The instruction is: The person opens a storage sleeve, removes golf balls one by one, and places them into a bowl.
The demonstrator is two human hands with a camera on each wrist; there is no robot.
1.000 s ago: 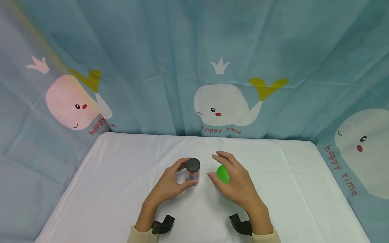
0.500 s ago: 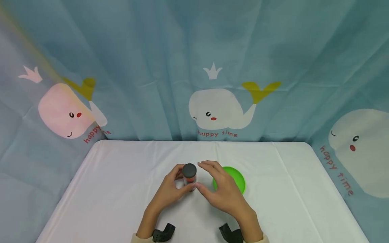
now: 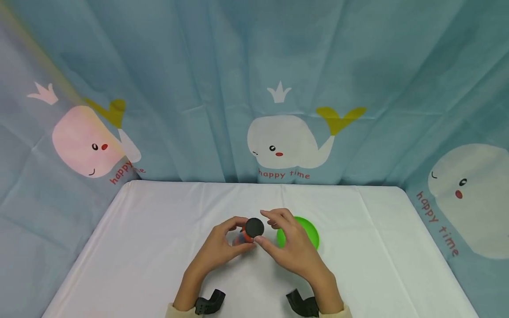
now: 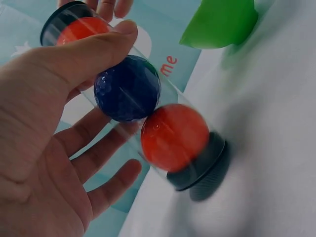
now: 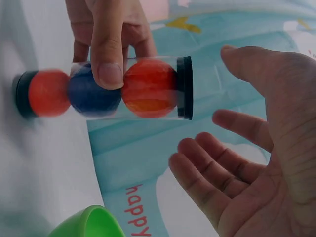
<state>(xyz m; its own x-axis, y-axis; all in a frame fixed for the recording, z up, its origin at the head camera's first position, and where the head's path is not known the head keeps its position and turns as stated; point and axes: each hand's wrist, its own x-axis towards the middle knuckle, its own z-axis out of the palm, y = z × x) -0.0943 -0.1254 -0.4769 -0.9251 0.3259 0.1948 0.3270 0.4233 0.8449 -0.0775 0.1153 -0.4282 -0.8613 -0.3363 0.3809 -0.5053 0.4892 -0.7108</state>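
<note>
My left hand (image 3: 218, 243) holds a clear tube (image 4: 165, 91) between thumb and fingers, the other fingers spread behind it. The tube has black caps on both ends and contains a blue ball (image 4: 127, 88) between two orange-red balls (image 4: 175, 137). It leans, with its upper cap (image 3: 254, 228) tipped towards the right hand; whether its lower end touches the cloth I cannot tell. My right hand (image 3: 294, 249) hovers beside that cap, fingers loosely bent and thumb apart. In the right wrist view a gap separates it from the tube.
A bright green bowl (image 3: 309, 230) stands on the white tablecloth (image 3: 370, 256), partly behind the right hand. Past the table's far edge hangs a blue curtain (image 3: 191, 132) with whale prints. Black camera mounts (image 3: 210, 302) sit on both wrists.
My right hand has moved left, from in front of the green bowl to beside the tube's cap. The tube, upright earlier, has tilted to the right in my left hand.
</note>
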